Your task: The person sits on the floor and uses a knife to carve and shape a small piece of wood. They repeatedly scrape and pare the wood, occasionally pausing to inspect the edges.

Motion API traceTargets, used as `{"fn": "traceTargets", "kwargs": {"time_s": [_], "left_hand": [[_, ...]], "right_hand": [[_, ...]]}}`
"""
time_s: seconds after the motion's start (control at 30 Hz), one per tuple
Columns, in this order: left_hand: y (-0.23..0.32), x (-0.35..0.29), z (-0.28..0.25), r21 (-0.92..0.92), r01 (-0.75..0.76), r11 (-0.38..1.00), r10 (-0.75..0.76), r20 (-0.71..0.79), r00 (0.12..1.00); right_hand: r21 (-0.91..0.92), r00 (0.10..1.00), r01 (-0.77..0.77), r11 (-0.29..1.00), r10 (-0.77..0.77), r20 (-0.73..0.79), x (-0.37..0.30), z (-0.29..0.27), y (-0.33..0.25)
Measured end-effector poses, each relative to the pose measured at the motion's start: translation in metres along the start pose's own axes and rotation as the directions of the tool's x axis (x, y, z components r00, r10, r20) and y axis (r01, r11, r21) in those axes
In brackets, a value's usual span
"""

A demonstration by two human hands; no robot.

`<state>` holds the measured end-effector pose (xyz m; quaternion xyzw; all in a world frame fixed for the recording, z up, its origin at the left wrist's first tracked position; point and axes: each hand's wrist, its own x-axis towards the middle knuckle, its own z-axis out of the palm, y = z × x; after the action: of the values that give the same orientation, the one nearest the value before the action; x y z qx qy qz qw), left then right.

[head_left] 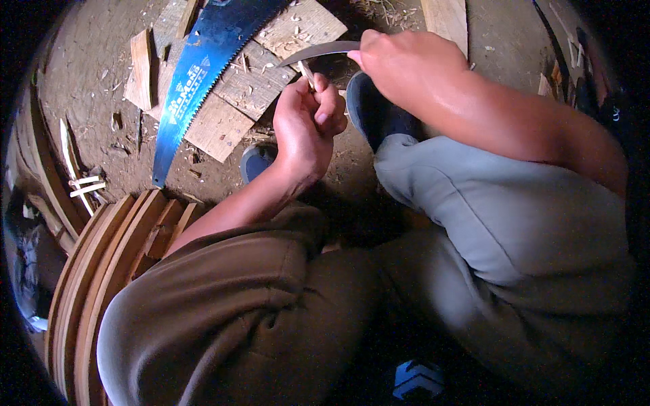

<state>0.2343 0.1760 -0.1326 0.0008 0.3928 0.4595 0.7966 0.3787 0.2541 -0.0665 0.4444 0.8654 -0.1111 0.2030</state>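
My left hand is closed around a short, thin wooden stick whose pale end sticks up past the fingers. My right hand grips a knife with a curved blade; its handle is hidden in the fist. The blade points left, and its edge lies at or very near the tip of the stick; whether they touch is hard to tell. Both hands are above the ground in front of my knees, close to the wooden boards strewn with shavings.
A blue handsaw lies across the boards, teeth facing right. Loose wood pieces and whittled pale sticks rest on the dirt floor at left. Long curved-looking planks are stacked beside my left knee. Another board is at the top.
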Motion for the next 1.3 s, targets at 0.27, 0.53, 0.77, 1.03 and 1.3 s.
{"fn": "traceTargets", "kwargs": {"time_s": [0.27,0.53,0.77,1.03,1.3], "left_hand": [[-0.001,0.000,-0.015,-0.017,0.005,1.000,-0.004,0.015,1.000],[0.001,0.001,-0.012,0.007,0.059,0.998,-0.059,-0.056,0.997],[0.000,0.002,-0.017,0.023,0.014,1.000,-0.012,-0.051,0.999],[0.001,0.002,-0.013,0.075,0.010,0.997,-0.008,-0.024,1.000],[0.000,0.000,-0.013,0.027,-0.009,1.000,0.010,-0.035,0.999]], "right_hand": [[0.234,0.945,0.036,0.972,-0.109,0.309,0.017,-0.048,0.024],[0.231,0.942,-0.026,0.973,-0.053,0.331,0.017,-0.042,0.033],[0.221,0.963,-0.011,0.975,-0.050,0.266,0.007,-0.036,0.021],[0.095,0.985,-0.072,0.993,0.056,0.164,-0.004,-0.035,0.007],[0.182,1.000,-0.011,0.983,0.016,-0.027,0.006,-0.006,0.021]]}}
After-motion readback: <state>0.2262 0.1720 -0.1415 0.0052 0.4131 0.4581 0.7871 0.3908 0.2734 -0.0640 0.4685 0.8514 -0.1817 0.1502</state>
